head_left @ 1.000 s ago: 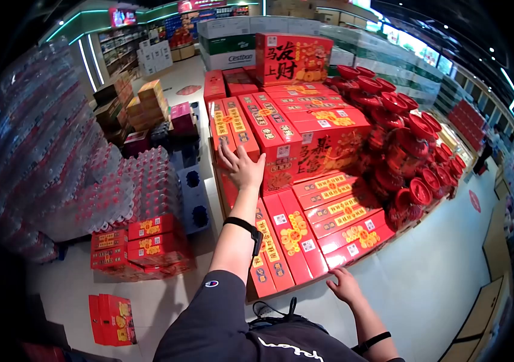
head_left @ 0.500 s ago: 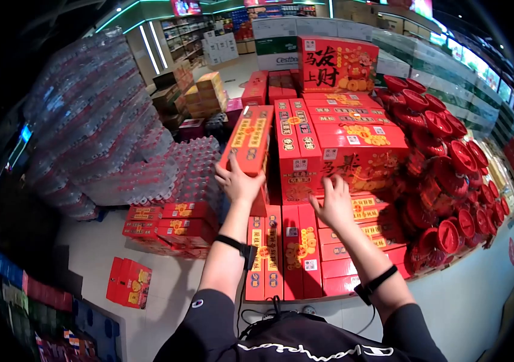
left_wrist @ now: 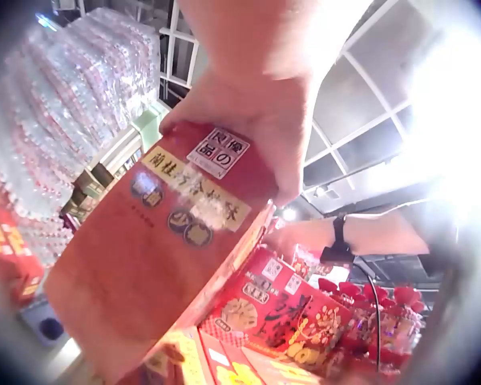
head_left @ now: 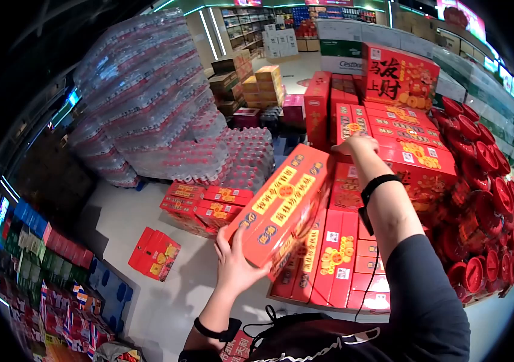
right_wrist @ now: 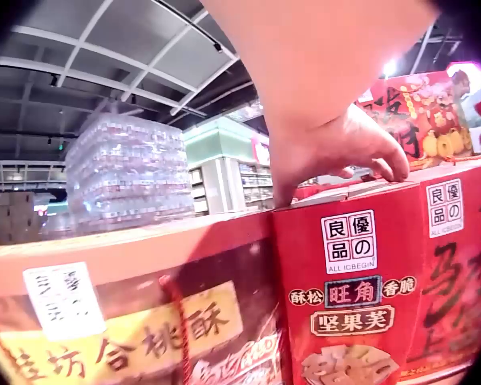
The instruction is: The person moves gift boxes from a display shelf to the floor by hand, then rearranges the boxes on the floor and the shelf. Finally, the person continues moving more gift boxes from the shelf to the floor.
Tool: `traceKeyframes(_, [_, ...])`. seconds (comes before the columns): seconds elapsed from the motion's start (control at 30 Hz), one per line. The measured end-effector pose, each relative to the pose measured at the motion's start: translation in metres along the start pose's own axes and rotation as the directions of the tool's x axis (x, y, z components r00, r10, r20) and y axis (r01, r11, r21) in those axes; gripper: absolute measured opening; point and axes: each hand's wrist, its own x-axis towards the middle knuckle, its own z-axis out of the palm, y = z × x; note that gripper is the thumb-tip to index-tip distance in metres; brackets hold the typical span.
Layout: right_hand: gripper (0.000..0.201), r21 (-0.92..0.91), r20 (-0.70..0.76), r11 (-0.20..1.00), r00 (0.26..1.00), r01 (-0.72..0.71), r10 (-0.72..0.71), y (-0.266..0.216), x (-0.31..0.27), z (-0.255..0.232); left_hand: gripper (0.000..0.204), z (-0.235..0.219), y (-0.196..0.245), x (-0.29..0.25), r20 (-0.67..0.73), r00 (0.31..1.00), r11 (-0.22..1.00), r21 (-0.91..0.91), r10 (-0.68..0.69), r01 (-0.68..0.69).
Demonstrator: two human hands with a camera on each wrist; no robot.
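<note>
A long red gift box with yellow label strips is held tilted in the air by my left hand, fingers and thumb curled round its near end. The left wrist view shows that hand gripping the end of the box. My right hand lies on top of an upright red box in the stack; in the right wrist view this hand has its fingers bent over the top edge of the red box, beside the held one.
Several red boxes form the low front layer. Red round-lidded buckets are piled at the right. Wrapped bottles rise at the left, with red boxes on the floor before them. A red package lies on the floor.
My left hand has lifted the long box off the stack's left side and drawn it nearer and leftward relative to the stack, tilting it. My right hand has come up onto the stacked box.
</note>
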Motion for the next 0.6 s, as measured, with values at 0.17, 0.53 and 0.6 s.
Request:
traceKeyframes(0.17, [0.126,0.057,-0.019,0.992,0.994,-0.110,0.111,-0.011,0.003,0.000,0.115,-0.036,-0.035,-0.004,0.204,0.979,0.999,0.038,-0.017,0.009])
traceKeyframes(0.53, [0.113,0.213,-0.286,0.975,0.951,-0.054,0.115,0.020,-0.049,0.026,0.145,-0.066,-0.052,0.077,0.720,0.692,0.914,0.248,0.048,-0.321])
traceKeyframes(0.6, [0.112,0.216,-0.317,0.976,0.944,-0.018,0.088,0.032,-0.064,0.034,0.143,-0.059,-0.059,0.088,0.700,0.711,0.947,0.173,0.074,-0.269])
